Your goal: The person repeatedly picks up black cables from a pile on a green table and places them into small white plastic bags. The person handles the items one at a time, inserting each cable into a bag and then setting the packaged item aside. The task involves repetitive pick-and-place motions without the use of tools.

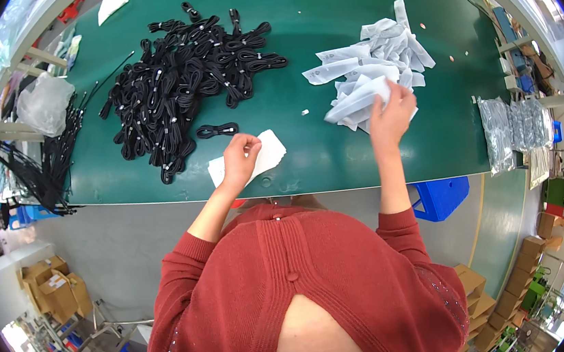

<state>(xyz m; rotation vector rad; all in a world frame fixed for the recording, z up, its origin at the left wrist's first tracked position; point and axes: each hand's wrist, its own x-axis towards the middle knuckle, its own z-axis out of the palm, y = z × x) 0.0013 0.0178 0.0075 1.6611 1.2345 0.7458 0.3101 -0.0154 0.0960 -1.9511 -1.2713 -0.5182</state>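
Nearest to us, our left hand (242, 159) is over the white slips (271, 154) on the green table (325, 161); its fingers are curled with the thumb close to them, but we cannot tell if they pinch something. Just beyond lies one black cable bundle (217, 130). Our right hand (390, 104) pinches a pale sleeve (358, 101) by its end, between thumb and fingers, over the pile of pale sleeves (389, 51). To do this well, we should probably take only one sleeve, grip it lightly against creasing, and draw it gently from its neighbours. Farther on the left is the heap of black bundles (183, 83). Some piled sleeves have faint marks, too small for us to read
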